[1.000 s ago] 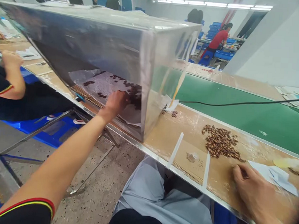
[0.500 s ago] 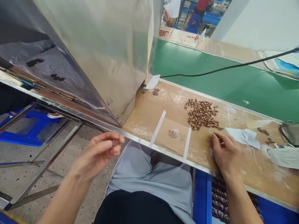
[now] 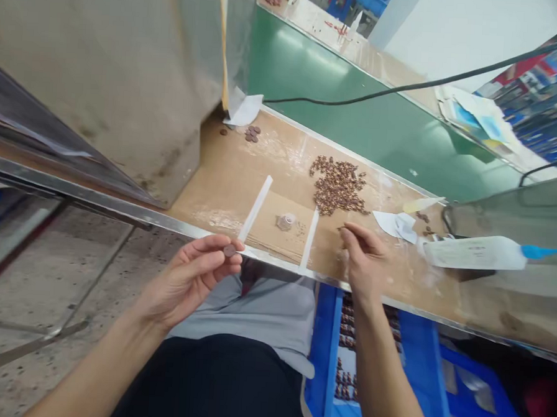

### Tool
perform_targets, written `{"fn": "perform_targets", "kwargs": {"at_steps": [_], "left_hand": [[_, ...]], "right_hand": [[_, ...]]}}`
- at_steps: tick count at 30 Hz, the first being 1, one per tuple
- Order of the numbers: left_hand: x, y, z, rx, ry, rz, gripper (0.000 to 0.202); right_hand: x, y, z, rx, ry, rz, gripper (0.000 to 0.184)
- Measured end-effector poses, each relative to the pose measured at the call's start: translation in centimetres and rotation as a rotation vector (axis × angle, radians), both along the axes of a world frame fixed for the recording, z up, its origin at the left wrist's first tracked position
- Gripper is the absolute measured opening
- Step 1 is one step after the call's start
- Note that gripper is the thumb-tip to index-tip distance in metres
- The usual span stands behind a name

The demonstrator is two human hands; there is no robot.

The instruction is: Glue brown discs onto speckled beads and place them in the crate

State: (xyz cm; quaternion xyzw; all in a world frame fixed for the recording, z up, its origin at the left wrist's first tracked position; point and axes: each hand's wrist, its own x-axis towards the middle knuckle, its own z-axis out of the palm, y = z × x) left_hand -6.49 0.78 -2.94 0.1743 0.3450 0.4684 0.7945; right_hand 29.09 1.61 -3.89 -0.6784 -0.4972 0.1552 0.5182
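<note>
My left hand (image 3: 195, 279) is at the table's front edge, thumb and fingers closed on a small round brown disc (image 3: 229, 251). Over the tabletop, my right hand (image 3: 366, 253) has its thumb and fingertips pinched together. A tiny dark bit seems to show at the tips, too small to name. Just beyond that hand lies a loose pile of small brown-and-gold pieces (image 3: 338, 185). Between the hands, a cardboard sheet (image 3: 268, 233) carries a small clear faceted piece (image 3: 286, 221) and scattered tiny bits. Several more brown discs (image 3: 252, 134) lie at the back left.
A large metal box (image 3: 173, 72) stands on the left. White paper scraps (image 3: 396, 226) and a squeeze bottle with a blue tip (image 3: 479, 252) lie to the right. Under the table is a blue crate (image 3: 324, 360) with rows of dark pieces. A black cable (image 3: 340, 101) crosses a green surface.
The view has swung right. My left hand is closer to the cardboard, and its disc now faces the camera. The right hand stays near the pile, its fingertips pinched.
</note>
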Motion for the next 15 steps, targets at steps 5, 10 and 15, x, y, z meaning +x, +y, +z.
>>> {"fn": "perform_targets", "kwargs": {"at_steps": [5,10,15], "left_hand": [[0.7,-0.3,-0.5,0.046,0.047,-0.059,0.022],[0.3,-1.2,-0.9,0.047,0.074,-0.064,0.018],[-0.2,-1.4,-1.4,0.044,0.056,-0.054,0.016]], "right_hand": [[-5.0,0.6,2.5,0.060,0.009,0.205,0.012],[-6.8,2.2,3.7,0.128,-0.329,0.316,0.014],[-7.5,2.9,3.5,0.200,-0.455,0.412,0.021]]}}
